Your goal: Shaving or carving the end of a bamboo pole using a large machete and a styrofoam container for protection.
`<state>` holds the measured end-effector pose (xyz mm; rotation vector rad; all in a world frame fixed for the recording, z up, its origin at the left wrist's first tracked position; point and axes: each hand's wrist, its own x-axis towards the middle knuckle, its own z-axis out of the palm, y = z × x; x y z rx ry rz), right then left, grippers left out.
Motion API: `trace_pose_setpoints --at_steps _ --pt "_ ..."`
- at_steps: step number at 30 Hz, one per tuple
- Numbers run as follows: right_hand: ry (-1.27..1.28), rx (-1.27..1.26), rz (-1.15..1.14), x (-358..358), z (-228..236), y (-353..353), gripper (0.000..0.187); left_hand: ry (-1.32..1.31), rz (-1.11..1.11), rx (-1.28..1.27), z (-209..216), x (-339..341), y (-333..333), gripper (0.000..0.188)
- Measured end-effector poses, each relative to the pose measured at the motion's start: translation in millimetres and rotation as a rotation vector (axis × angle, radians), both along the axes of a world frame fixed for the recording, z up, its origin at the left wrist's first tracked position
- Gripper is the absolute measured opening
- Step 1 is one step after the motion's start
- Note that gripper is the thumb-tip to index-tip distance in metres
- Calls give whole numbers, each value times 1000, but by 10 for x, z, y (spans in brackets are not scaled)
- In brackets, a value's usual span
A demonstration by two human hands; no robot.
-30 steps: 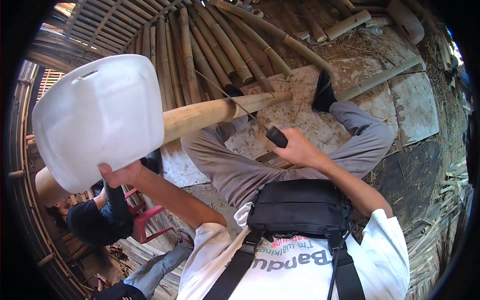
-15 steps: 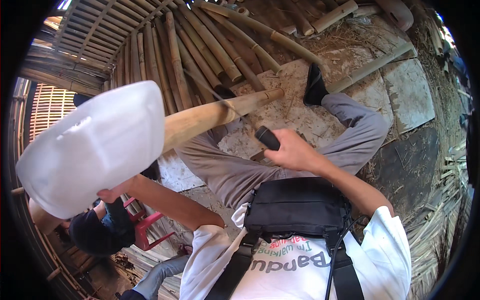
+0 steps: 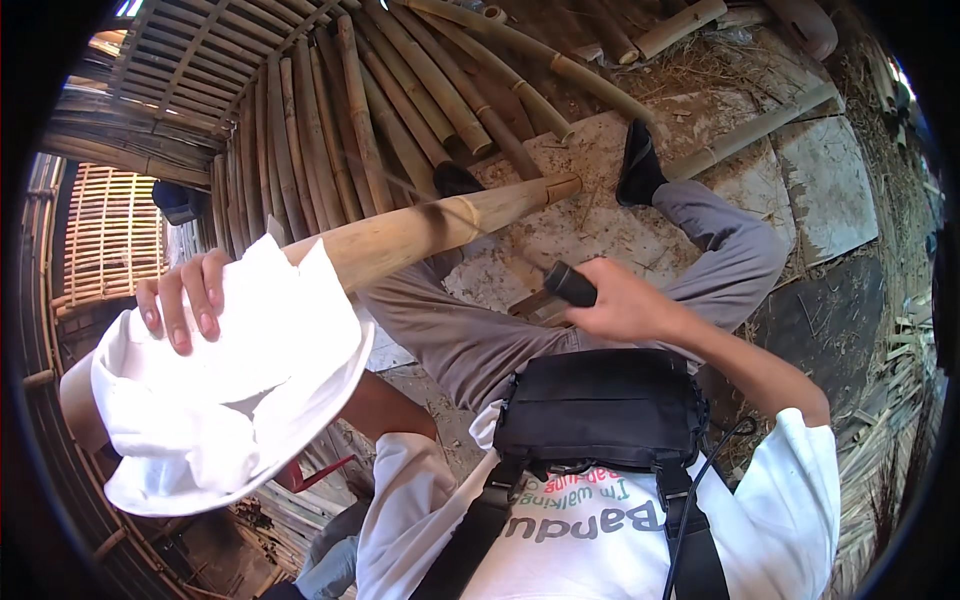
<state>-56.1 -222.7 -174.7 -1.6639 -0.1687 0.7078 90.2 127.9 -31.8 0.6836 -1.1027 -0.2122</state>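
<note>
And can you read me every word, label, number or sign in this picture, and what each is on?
White shirt: large grey letters, smaller green and red lines, upside down, partly hidden by the black straps; I won't copy the wording.
Black pouch and black handle: no lettering that I can make out.

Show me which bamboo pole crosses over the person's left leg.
The thick, pale pole running out from behind the white object; it hides part of that leg. The other poles cover neither leg.
</note>
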Motion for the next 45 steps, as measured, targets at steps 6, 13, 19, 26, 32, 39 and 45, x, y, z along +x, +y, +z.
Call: trace_pose_setpoints --at_steps 6,13,19,26,32,39,45 --pt "207 -235 -62 87 -167 -66 20 -130 -204 71 -39 143 152 37" --pt "147 -147 -57 52 -193 -104 21 -209 -300 102 36 194 57 39" --pt "64 -280 -174 -172 -256 -104 21 144 934 -118 -257 -404 198 52" --pt "-86 -50 -272 -20 -439 241 17 347 1716 -7 184 -427 -1059 53" --pt "17 -95 -249 -43 -134 157 21 411 1729 -118 216 -370 -1065 48" --pt "-43 -227 -330 71 -619 176 21 375 1880 -108 284 52 -1250 64" --pt "-158 -79 -351 -73 -122 348 19 159 1870 -82 340 338 -1218 77"
